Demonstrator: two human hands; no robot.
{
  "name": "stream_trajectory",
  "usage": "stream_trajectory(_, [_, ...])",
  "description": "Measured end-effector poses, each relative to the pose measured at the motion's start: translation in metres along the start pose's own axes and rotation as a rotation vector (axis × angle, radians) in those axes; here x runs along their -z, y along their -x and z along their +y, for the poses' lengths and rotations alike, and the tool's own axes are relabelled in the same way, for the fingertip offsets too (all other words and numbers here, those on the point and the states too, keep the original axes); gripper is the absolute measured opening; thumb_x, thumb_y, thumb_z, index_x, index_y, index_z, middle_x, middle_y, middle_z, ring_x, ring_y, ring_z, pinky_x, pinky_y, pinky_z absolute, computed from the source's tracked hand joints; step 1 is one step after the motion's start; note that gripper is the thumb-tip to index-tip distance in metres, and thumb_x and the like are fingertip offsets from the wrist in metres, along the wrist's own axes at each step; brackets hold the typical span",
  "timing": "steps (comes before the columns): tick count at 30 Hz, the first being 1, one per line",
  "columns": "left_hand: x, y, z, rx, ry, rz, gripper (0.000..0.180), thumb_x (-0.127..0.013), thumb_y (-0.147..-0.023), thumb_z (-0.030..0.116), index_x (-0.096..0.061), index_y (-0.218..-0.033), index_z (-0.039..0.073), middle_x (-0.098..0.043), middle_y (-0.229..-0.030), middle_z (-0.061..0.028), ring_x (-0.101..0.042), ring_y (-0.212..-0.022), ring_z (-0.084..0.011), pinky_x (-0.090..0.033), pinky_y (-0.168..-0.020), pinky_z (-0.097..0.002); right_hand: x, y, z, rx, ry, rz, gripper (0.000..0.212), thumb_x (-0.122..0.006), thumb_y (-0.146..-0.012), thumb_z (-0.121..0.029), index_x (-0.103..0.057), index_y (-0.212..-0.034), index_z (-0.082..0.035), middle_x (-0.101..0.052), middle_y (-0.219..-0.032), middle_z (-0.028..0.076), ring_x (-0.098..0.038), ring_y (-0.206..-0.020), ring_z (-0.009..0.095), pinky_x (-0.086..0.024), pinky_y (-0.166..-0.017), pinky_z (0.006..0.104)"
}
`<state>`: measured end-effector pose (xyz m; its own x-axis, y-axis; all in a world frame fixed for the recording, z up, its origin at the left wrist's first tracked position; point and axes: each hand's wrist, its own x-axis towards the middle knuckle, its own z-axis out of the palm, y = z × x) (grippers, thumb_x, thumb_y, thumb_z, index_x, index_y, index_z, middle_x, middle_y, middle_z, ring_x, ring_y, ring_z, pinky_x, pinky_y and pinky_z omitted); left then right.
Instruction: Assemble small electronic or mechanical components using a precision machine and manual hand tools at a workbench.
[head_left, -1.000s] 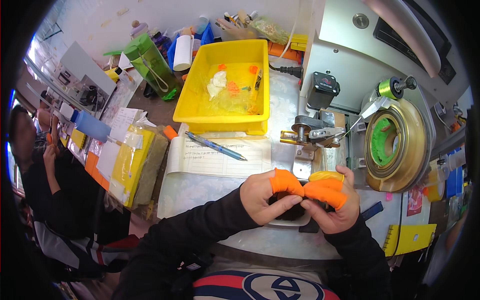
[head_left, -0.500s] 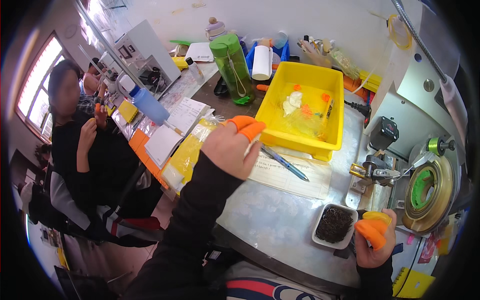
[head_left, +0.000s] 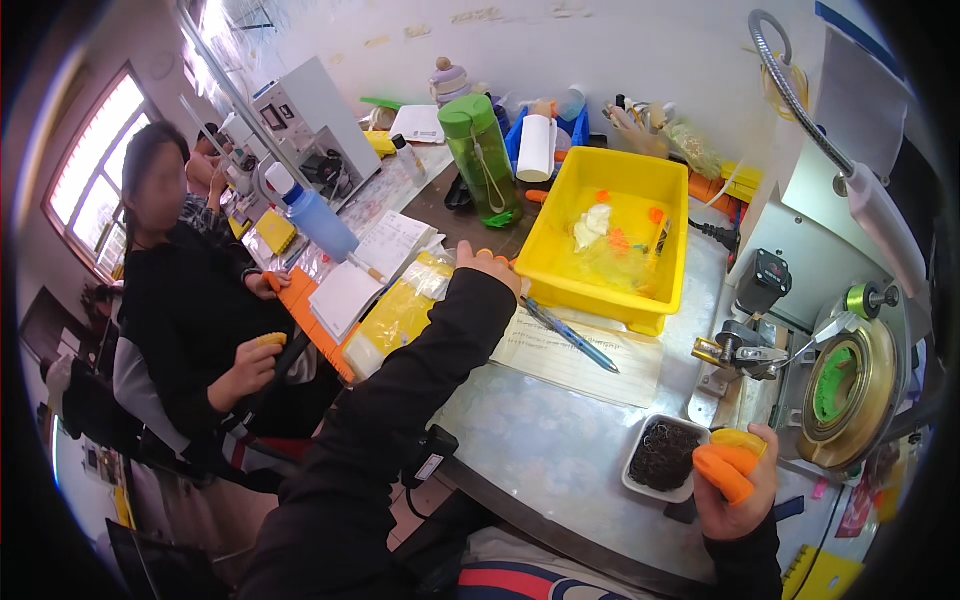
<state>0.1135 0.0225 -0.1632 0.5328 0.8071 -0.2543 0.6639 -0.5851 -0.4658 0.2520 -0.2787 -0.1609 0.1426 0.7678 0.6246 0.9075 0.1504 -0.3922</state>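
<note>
My left hand (head_left: 492, 270) is stretched forward to the near left side of a yellow plastic tray (head_left: 662, 318). Its back faces me, so the fingers and anything in them are mostly hidden. Inside the tray are a crumpled white piece (head_left: 592, 226), small orange finger cots (head_left: 656, 215) and clear plastic. Orange and yellow finger cots cover fingers of my right hand (head_left: 738, 490), which is curled closed. Whatever it may hold cannot be made out. Beside it sits a small white dish (head_left: 632, 481) of dark, hair-like strands (head_left: 664, 454).
A blue pen (head_left: 572, 336) lies on a written sheet (head_left: 560, 372) before the tray. A green bottle (head_left: 482, 160) stands behind my left hand. At right is a machine with a spool wheel (head_left: 850, 390) and a lamp (head_left: 885, 225). A co-worker (head_left: 205, 310) sits at left.
My left hand has lowered from above the papers to beside the tray, its fingers turned away from me. My right hand stays near the dish. The co-worker's hands have come down.
</note>
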Motion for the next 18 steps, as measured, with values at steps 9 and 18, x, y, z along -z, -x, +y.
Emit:
stream_trajectory(9, [0.013, 0.051, -0.051, 0.132, 0.259, 0.426, 0.018, -0.049, -0.077, 0.023, -0.060, -0.083, 0.011, -0.058, -0.083, -0.0036, -0.055, -0.081, -0.0221, -0.032, -0.085, -0.0426, 0.007, -0.004, -0.006, 0.031, -0.045, 0.032, 0.020, -0.061, -0.058, -0.003, -0.057, -0.077, -0.008, -0.056, -0.080, 0.004, -0.053, -0.075, 0.023, -0.038, -0.073, 0.0411])
stream_trajectory(18, [0.048, 0.143, 0.005, -0.759, 1.624, 0.310, 0.013, -0.053, -0.080, 0.016, -0.052, -0.080, 0.002, -0.059, -0.067, -0.0048, -0.057, -0.064, -0.0121, -0.043, -0.064, -0.0234, 0.006, -0.033, -0.043, -0.004, -0.397, 0.071, 0.044, -0.067, -0.062, -0.011, -0.050, -0.101, -0.003, -0.052, -0.098, 0.015, -0.054, -0.083, 0.030, -0.045, -0.069, 0.0360])
